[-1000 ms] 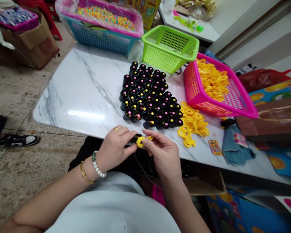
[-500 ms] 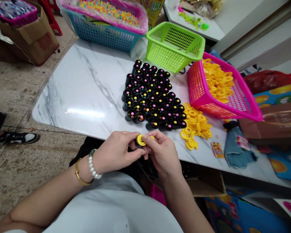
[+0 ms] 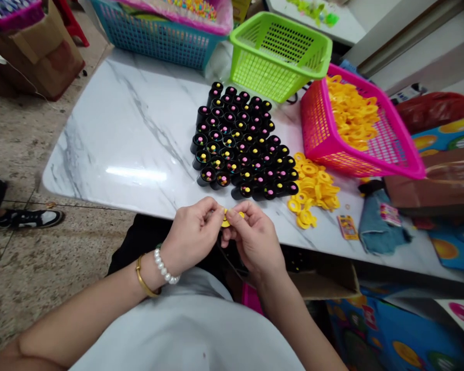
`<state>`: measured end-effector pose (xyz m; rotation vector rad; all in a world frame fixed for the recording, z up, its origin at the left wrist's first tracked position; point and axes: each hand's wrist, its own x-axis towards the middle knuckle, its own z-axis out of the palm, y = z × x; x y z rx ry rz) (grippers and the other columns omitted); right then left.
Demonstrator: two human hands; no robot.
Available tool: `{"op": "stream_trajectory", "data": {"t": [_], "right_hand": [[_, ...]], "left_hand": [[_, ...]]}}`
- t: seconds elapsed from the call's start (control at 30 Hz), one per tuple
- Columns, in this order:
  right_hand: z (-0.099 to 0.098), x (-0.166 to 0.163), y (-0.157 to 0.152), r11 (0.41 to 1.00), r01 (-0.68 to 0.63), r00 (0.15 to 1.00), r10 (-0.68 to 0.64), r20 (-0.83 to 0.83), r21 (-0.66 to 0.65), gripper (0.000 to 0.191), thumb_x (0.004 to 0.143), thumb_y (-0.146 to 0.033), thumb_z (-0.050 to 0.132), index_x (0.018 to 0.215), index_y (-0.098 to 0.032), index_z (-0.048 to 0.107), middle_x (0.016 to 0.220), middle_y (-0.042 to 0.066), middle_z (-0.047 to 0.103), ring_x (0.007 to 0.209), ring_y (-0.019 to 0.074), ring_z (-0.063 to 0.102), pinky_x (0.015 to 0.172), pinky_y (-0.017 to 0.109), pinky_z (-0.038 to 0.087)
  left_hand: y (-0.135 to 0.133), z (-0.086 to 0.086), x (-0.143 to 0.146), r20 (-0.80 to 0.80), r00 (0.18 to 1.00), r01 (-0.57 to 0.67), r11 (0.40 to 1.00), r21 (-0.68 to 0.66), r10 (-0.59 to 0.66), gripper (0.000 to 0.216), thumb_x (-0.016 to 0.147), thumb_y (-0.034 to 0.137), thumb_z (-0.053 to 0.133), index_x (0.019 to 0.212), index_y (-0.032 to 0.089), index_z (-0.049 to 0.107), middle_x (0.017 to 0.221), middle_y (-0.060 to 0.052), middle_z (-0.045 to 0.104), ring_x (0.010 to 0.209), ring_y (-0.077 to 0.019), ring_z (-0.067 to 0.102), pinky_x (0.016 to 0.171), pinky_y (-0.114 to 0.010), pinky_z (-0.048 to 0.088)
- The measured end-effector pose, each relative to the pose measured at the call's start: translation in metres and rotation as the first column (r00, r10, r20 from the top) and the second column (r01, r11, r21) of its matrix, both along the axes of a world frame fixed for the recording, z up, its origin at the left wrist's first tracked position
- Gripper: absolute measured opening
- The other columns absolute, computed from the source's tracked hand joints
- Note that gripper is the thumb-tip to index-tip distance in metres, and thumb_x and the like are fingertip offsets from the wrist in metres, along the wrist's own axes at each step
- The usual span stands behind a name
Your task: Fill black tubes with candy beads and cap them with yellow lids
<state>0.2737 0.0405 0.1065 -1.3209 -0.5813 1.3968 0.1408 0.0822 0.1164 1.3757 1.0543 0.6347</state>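
Note:
In front of my body, just off the table's near edge, both hands meet over a small yellow ring-shaped piece [image 3: 226, 221]. My right hand [image 3: 258, 241] grips it, thumb pressed on top. The fingertips of my left hand [image 3: 193, 233] pinch together at its left side; whether they hold the ring or something beneath is hidden. Beyond my hands stand several rows of black cups [image 3: 216, 164] with pink or yellow knobs at their tops. A loose pile of yellow rings [image 3: 320, 188] lies to the right of the cups.
A pink basket [image 3: 316, 123] of yellow rings stands at the right, behind the pile. Further back are a green basket [image 3: 255, 77] and a blue basket [image 3: 154, 44] with colourful beads. A small card [image 3: 348, 227] and folded denim [image 3: 379, 226] lie on the marble-patterned table [image 3: 96, 139].
My left thumb and fingers have closed in toward the yellow ring, which now shows less. Dark material visible beside the ring earlier is covered. The view has shifted slightly.

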Motion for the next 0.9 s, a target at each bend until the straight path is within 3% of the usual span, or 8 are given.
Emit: {"op": "stream_trajectory", "data": {"t": [0.1, 0.2, 0.3, 0.4, 0.53, 0.67, 0.77, 0.9], "right_hand": [[-0.004, -0.002, -0.001, 0.999, 0.017, 1.000, -0.017, 0.013, 0.027, 0.039, 0.071, -0.041, 0.082, 0.079, -0.020, 0.051, 0.048, -0.008, 0.057, 0.038, 0.0083, 0.051, 0.037, 0.018, 0.048], [-0.006, -0.003, 0.000, 0.998, 0.047, 0.998, -0.048, 0.029, 0.035, 0.040, 0.070, -0.040, 0.083, 0.082, -0.021, 0.051, 0.047, -0.010, 0.054, 0.036, 0.0067, 0.046, 0.033, 0.016, 0.041], [-0.005, -0.003, -0.004, 0.997, 0.070, 0.998, -0.070, 0.004, 0.043, 0.039, 0.068, -0.038, 0.085, 0.084, -0.019, 0.055, 0.053, -0.009, 0.057, 0.036, 0.0043, 0.044, 0.033, 0.014, 0.036], [-0.003, 0.002, -0.012, 0.992, 0.110, 0.990, -0.104, -0.093, 0.067, 0.035, 0.070, -0.041, 0.082, 0.088, -0.015, 0.066, 0.065, -0.002, 0.064, 0.049, 0.0063, 0.055, 0.041, 0.015, 0.043], [0.001, 0.016, -0.018, 0.996, 0.092, 0.980, -0.093, -0.179, -0.011, 0.038, 0.065, -0.038, 0.084, 0.088, -0.012, 0.073, 0.070, 0.002, 0.068, 0.056, 0.0070, 0.058, 0.047, 0.015, 0.048], [0.006, 0.024, -0.006, 0.989, -0.106, 0.987, 0.092, -0.133, -0.102, 0.039, 0.059, -0.038, 0.088, 0.077, -0.014, 0.064, 0.057, -0.003, 0.063, 0.040, 0.0046, 0.048, 0.034, 0.014, 0.037], [0.009, 0.020, 0.002, 0.955, -0.251, 0.968, 0.248, -0.036, -0.156, 0.044, 0.065, -0.044, 0.084, 0.070, -0.019, 0.048, 0.044, -0.010, 0.050, 0.030, 0.0030, 0.035, 0.029, 0.013, 0.026], [0.007, 0.008, 0.000, 0.941, -0.304, 0.941, 0.321, 0.106, -0.149, 0.042, 0.078, -0.050, 0.072, 0.077, -0.022, 0.040, 0.046, -0.014, 0.045, 0.031, 0.0043, 0.037, 0.031, 0.013, 0.028]], "left_hand": [[-0.002, -0.002, 0.002, -0.051, 0.998, -0.016, 0.997, 0.076, 0.020, 0.024, 0.091, 0.027, 0.049, 0.068, 0.018, 0.053, 0.052, 0.006, 0.053, 0.047, -0.0074, 0.052, 0.046, -0.016, 0.036], [-0.005, -0.006, -0.003, -0.109, 0.994, 0.011, 0.977, 0.212, 0.013, 0.018, 0.094, 0.027, 0.048, 0.089, 0.018, 0.062, 0.055, 0.006, 0.054, 0.049, -0.0089, 0.052, 0.051, -0.019, 0.039], [-0.009, -0.013, -0.008, -0.139, 0.990, 0.057, 0.876, 0.478, 0.012, 0.027, 0.091, 0.031, 0.059, 0.115, 0.017, 0.062, 0.076, 0.000, 0.064, 0.064, -0.0124, 0.058, 0.063, -0.024, 0.047], [-0.012, -0.022, -0.010, -0.212, 0.977, 0.121, 0.766, 0.632, 0.020, 0.026, 0.089, 0.028, 0.064, 0.112, 0.016, 0.064, 0.092, -0.006, 0.065, 0.078, -0.0161, 0.061, 0.074, -0.028, 0.050], [-0.010, -0.024, -0.011, -0.260, 0.965, 0.192, 0.736, 0.649, -0.022, 0.024, 0.090, 0.028, 0.063, 0.111, 0.015, 0.062, 0.089, -0.005, 0.062, 0.078, -0.0167, 0.059, 0.072, -0.028, 0.049], [-0.001, -0.016, -0.018, -0.307, 0.943, 0.299, 0.723, 0.623, -0.125, 0.017, 0.088, 0.027, 0.067, 0.101, 0.016, 0.064, 0.081, -0.001, 0.060, 0.070, -0.0141, 0.056, 0.065, -0.024, 0.046], [0.005, -0.010, -0.023, -0.355, 0.909, 0.394, 0.718, 0.573, -0.216, 0.016, 0.087, 0.028, 0.069, 0.100, 0.018, 0.066, 0.077, 0.001, 0.059, 0.066, -0.0127, 0.054, 0.060, -0.023, 0.042], [0.006, -0.011, -0.020, -0.343, 0.917, 0.373, 0.743, 0.556, -0.204, 0.013, 0.088, 0.026, 0.067, 0.098, 0.020, 0.067, 0.077, 0.001, 0.059, 0.065, -0.0117, 0.054, 0.058, -0.022, 0.040]]}}
